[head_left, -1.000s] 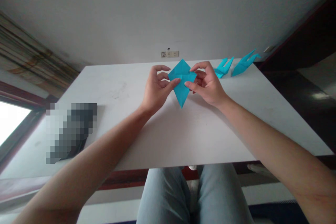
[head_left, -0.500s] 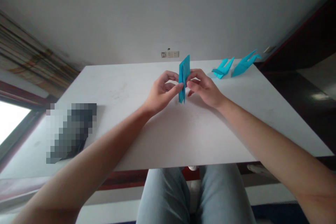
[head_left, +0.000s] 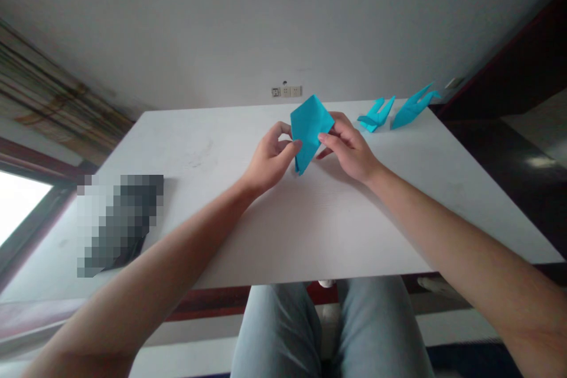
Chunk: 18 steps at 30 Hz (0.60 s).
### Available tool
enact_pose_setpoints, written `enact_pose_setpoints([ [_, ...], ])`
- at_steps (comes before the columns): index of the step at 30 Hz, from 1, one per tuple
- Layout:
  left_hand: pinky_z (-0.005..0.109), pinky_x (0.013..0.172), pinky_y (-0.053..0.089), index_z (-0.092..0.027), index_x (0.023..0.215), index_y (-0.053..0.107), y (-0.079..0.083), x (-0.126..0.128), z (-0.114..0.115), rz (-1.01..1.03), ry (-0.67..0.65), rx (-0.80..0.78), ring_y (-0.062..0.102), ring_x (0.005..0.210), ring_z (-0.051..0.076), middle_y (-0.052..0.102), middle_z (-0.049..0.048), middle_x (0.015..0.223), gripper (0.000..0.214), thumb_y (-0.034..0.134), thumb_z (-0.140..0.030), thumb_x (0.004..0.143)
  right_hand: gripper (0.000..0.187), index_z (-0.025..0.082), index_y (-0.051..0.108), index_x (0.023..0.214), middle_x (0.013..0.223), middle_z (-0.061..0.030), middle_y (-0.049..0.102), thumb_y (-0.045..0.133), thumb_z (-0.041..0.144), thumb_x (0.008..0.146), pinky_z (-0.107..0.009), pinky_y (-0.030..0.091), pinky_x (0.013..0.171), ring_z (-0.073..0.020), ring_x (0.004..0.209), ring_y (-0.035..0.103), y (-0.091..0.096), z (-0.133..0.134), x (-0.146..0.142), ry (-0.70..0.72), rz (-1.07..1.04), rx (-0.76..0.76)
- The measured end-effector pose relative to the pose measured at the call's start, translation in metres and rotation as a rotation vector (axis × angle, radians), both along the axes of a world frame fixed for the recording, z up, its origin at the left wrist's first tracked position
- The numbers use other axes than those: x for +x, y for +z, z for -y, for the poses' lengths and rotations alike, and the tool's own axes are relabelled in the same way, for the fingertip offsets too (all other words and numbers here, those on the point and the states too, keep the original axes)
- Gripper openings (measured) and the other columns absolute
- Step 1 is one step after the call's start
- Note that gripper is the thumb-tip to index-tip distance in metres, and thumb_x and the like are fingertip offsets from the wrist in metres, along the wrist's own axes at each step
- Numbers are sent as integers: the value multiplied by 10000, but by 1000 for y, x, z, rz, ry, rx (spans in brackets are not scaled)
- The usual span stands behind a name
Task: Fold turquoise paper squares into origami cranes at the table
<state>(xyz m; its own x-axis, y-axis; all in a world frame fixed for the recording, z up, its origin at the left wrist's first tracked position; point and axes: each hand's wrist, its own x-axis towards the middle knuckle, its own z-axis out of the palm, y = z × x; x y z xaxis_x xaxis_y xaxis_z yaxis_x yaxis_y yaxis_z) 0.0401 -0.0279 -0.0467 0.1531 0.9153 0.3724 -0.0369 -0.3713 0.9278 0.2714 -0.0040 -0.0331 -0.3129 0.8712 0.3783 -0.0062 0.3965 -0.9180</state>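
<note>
A folded sheet of blue origami paper (head_left: 310, 124) is held up between both hands above the table, its broad flat face turned toward me. It is kite-shaped, with a narrow point at the bottom. My left hand (head_left: 274, 156) pinches its lower left edge, thumb in front and fingers behind. My right hand (head_left: 348, 144) grips the right corner, with the thumb on the front face and the other fingers partly hidden behind. Two finished blue paper cranes stand beyond my right hand: one crane (head_left: 375, 116) nearer the middle, another crane (head_left: 411, 109) farther right.
The white table (head_left: 266, 236) reaches to the wall, where sockets (head_left: 286, 91) are set. A pixelated dark object (head_left: 121, 221) lies at the left side. My legs (head_left: 283, 331) are below the front edge. A striped curtain (head_left: 48, 88) hangs at the left.
The folded paper has turned from nearly edge-on to showing its broad face. My right hand has shifted its hold to the right corner. The cranes have stayed put.
</note>
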Motion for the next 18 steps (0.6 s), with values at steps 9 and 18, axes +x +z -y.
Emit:
enact_pose_setpoints([
  [9,332,876,609,-214,957,754,4,-2,-5,-51,44,59,724,964,202,774,60,1029,445,882,-634,1028,525,356,847,1228,1502,-95,653,925,800,961,-399,756,743,-295,1183,757,0,-3,4,-8,65,70],
  [18,365,958,696,-212,1132,808,9,-1,-1,-22,-9,24,832,1083,239,864,91,1186,494,997,-625,937,549,325,799,1141,1234,-68,759,951,809,932,-395,682,785,-294,1137,746,9,1,3,69,82,30],
])
